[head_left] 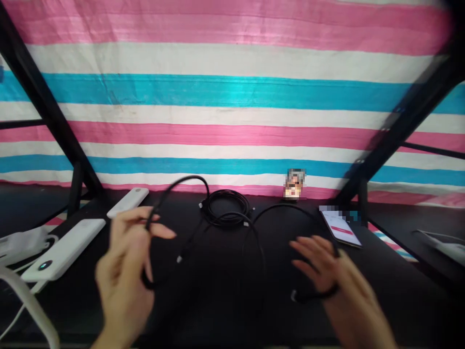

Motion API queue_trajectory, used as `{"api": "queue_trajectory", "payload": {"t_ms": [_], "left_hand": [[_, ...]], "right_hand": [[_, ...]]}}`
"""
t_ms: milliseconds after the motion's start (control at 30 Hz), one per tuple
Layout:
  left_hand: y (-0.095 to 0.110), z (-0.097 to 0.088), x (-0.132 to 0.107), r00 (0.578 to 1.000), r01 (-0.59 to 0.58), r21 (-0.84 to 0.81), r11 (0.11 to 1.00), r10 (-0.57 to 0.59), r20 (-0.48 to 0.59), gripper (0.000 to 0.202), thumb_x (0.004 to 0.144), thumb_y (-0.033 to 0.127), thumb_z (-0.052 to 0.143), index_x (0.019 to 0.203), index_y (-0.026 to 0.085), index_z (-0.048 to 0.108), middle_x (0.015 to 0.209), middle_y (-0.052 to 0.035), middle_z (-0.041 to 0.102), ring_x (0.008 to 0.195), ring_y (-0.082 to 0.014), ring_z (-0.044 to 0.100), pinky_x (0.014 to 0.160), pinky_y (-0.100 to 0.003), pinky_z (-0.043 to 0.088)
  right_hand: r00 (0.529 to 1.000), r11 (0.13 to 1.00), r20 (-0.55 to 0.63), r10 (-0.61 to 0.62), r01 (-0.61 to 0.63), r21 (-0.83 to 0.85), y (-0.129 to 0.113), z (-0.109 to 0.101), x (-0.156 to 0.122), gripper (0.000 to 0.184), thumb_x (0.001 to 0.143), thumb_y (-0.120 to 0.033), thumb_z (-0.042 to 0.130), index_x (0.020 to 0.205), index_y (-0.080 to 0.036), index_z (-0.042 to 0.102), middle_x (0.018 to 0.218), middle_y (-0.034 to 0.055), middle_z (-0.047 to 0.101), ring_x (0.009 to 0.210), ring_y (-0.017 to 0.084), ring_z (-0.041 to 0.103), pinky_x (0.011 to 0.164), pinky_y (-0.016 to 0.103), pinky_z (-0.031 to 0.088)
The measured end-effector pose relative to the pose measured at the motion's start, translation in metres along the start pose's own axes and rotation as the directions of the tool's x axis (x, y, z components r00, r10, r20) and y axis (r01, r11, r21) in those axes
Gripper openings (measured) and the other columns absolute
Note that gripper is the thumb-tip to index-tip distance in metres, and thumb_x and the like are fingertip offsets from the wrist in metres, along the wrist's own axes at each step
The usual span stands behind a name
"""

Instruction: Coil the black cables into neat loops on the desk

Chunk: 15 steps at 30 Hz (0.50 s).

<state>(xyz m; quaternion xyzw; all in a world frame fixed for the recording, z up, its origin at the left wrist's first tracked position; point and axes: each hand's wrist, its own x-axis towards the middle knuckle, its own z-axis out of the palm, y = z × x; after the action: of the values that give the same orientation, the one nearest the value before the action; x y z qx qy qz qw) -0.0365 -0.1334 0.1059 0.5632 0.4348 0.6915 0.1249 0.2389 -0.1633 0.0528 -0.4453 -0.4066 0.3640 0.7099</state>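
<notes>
My left hand [127, 261] is closed on a black cable [186, 178], pinching it between thumb and fingers. From there the cable arcs over towards a coil of black cable [225, 193] in the middle of the dark table. My right hand [319, 269], smeared by motion, has its fingers stretched out to the left. Another stretch of black cable [283, 205] curves down against the back of that hand. Below the palm pokes a cable end with a connector [295, 295]. Light-tipped plugs, one at a loose cable end [179, 259], lie around the coil.
On the left are two white power banks [72, 247] [128, 202], a white charger [23, 245] and a white cable [31, 303]. A lit phone [340, 228] lies at the right. Black frame bars [47, 102] flank the table [218, 310]; a striped sheet [232, 58] hangs behind.
</notes>
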Motion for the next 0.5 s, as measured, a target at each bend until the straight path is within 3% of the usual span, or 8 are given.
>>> {"api": "queue_trajectory", "payload": {"t_ms": [100, 200, 267, 367, 433, 500], "left_hand": [[0.012, 0.025, -0.02, 0.977, -0.034, 0.025, 0.999, 0.027, 0.211, 0.026, 0.088, 0.022, 0.043, 0.081, 0.027, 0.067, 0.109, 0.0006, 0.051, 0.108, -0.0156, 0.047, 0.088, -0.027, 0.037], [0.019, 0.044, -0.032, 0.883, -0.11, 0.127, 0.986, 0.038, 0.469, 0.021, 0.087, 0.024, 0.045, 0.092, 0.029, 0.065, 0.119, -0.0013, 0.048, 0.116, -0.0184, 0.041, 0.095, -0.032, 0.036], [0.02, 0.051, -0.035, 0.784, -0.115, 0.141, 0.983, 0.002, 0.621, 0.024, 0.089, 0.025, 0.041, 0.093, 0.028, 0.065, 0.123, -0.0026, 0.048, 0.121, -0.0196, 0.037, 0.098, -0.035, 0.035], [0.017, 0.053, -0.034, 0.648, -0.114, 0.121, 0.986, -0.019, 0.762, 0.032, 0.092, 0.024, 0.033, 0.09, 0.025, 0.065, 0.123, -0.0033, 0.051, 0.122, -0.0186, 0.036, 0.101, -0.036, 0.034], [0.015, 0.051, -0.032, 0.606, -0.145, 0.113, 0.983, -0.002, 0.795, 0.031, 0.091, 0.023, 0.034, 0.088, 0.024, 0.065, 0.122, -0.0041, 0.052, 0.121, -0.0182, 0.038, 0.101, -0.035, 0.035], [0.013, 0.049, -0.03, 0.594, -0.193, 0.103, 0.976, 0.033, 0.803, 0.026, 0.09, 0.022, 0.037, 0.09, 0.023, 0.063, 0.118, -0.0049, 0.054, 0.118, -0.0178, 0.041, 0.098, -0.034, 0.036]], "right_hand": [[0.946, 0.984, 0.287, 0.15, -0.171, 0.052, 0.007, 0.044, -0.016, 0.037, 0.086, -0.047, 0.049, 0.116, -0.028, 0.058, 0.115, 0.0116, 0.062, 0.1, 0.027, 0.061, 0.076, 0.042, 0.053], [0.879, 0.947, 0.393, 0.269, -0.317, 0.061, 0.006, 0.064, -0.03, 0.047, 0.086, -0.05, 0.047, 0.127, -0.029, 0.049, 0.113, 0.0114, 0.062, 0.085, 0.022, 0.066, 0.069, 0.036, 0.055], [0.864, 0.926, 0.382, 0.33, -0.374, 0.046, 0.005, 0.064, -0.033, 0.055, 0.085, -0.055, 0.044, 0.134, -0.03, 0.04, 0.102, 0.0099, 0.065, 0.061, 0.016, 0.064, 0.047, 0.025, 0.051], [0.862, 0.926, 0.372, 0.345, -0.378, 0.016, 0.007, 0.054, -0.029, 0.065, 0.083, -0.064, 0.037, 0.139, -0.033, 0.028, 0.088, 0.0057, 0.063, 0.034, 0.005, 0.044, 0.027, 0.015, 0.024], [0.862, 0.937, 0.384, 0.331, -0.349, -0.024, 0.006, 0.046, -0.025, 0.067, 0.081, -0.065, 0.041, 0.139, -0.034, 0.028, 0.085, 0.0035, 0.061, 0.031, 0.002, 0.035, 0.029, 0.015, 0.017], [0.85, 0.942, 0.413, 0.328, -0.324, -0.082, 0.003, 0.042, -0.025, 0.07, 0.078, -0.06, 0.051, 0.138, -0.032, 0.031, 0.079, 0.002, 0.059, 0.035, 0.003, 0.033, 0.032, 0.016, 0.021]]}}
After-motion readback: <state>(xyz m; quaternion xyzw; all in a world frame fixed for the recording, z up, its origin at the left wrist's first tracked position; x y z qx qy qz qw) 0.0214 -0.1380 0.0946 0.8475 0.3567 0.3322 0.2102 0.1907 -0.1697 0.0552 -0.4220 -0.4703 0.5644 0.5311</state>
